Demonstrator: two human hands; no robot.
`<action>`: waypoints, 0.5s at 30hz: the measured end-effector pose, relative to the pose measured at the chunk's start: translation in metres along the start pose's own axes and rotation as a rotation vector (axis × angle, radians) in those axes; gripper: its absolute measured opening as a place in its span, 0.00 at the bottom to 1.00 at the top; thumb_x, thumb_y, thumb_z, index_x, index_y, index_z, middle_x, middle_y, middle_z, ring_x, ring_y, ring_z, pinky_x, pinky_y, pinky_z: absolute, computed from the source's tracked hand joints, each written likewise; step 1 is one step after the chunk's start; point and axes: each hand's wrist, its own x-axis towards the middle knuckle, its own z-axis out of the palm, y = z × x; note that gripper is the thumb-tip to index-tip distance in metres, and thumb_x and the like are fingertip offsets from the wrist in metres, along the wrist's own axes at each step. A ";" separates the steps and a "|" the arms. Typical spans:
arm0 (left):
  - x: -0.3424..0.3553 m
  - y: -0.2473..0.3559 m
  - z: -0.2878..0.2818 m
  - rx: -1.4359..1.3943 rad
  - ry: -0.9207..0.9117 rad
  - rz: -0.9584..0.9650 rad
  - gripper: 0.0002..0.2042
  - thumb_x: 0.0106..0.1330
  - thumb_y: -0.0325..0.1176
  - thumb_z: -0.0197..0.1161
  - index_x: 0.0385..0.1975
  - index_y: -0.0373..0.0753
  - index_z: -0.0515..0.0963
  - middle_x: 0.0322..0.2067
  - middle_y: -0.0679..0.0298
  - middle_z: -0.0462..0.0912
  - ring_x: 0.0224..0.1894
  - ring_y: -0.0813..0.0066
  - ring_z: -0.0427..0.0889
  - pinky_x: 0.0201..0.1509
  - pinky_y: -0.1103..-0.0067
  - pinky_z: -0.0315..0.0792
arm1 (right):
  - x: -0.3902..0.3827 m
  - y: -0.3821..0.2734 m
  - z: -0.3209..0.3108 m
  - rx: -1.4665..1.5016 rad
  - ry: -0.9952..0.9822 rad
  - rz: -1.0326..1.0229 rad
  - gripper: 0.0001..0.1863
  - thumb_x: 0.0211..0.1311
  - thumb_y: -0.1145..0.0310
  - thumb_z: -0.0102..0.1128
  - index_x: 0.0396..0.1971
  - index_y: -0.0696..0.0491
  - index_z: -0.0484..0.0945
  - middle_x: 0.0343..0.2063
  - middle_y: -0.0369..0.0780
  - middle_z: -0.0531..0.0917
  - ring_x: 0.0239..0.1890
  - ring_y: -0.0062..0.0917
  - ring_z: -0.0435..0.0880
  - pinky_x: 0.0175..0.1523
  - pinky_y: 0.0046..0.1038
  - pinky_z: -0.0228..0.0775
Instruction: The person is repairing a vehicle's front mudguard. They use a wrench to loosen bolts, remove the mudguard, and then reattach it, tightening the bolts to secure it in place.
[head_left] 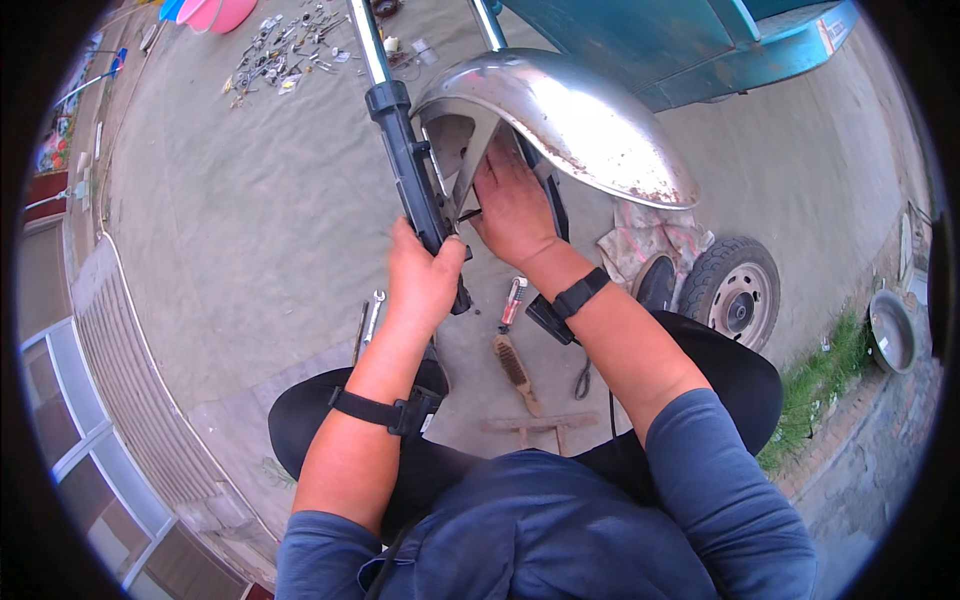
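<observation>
A black-and-chrome front fork leg (pixel 405 150) runs down from the top of the head view. Near its lower end my left hand (pixel 422 275) is closed around it, thumb along the tube. Beside the leg sits a curved chrome fender (pixel 590 125), rust-specked toward its lower rim, with a metal brace (pixel 480 145) on its near side. My right hand (pixel 515 210) reaches into the fender's hollow, fingers stretched out against the brace area. Its fingertips are partly in shadow. A second fork leg (pixel 488 25) shows behind the fender.
Between my feet lie a screwdriver (pixel 513 303) and a wire brush (pixel 515 372); a wrench (pixel 375 312) is left of them. A small wheel (pixel 735 300) and a rag (pixel 655 240) lie right. Scattered hardware (pixel 285 55) is far left, a teal metal body (pixel 690 50) far right.
</observation>
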 end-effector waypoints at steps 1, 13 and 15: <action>0.000 -0.004 -0.001 -0.002 0.004 -0.008 0.19 0.60 0.33 0.63 0.46 0.28 0.69 0.30 0.55 0.81 0.30 0.66 0.81 0.37 0.69 0.77 | 0.004 -0.002 0.001 0.018 0.002 0.001 0.49 0.51 0.67 0.71 0.73 0.60 0.57 0.72 0.50 0.63 0.73 0.46 0.64 0.76 0.43 0.56; 0.001 -0.001 -0.003 0.026 -0.014 -0.019 0.19 0.60 0.33 0.64 0.45 0.29 0.68 0.31 0.53 0.79 0.29 0.62 0.81 0.36 0.68 0.76 | 0.014 0.002 0.019 -0.069 0.051 0.079 0.40 0.56 0.74 0.58 0.70 0.65 0.59 0.64 0.55 0.71 0.67 0.47 0.71 0.73 0.44 0.60; 0.001 -0.002 -0.003 0.011 -0.017 -0.024 0.19 0.60 0.33 0.64 0.45 0.29 0.68 0.30 0.52 0.80 0.29 0.61 0.81 0.37 0.67 0.76 | 0.016 0.002 0.015 -0.099 0.062 0.050 0.37 0.54 0.74 0.60 0.67 0.65 0.63 0.53 0.53 0.75 0.54 0.45 0.81 0.61 0.42 0.72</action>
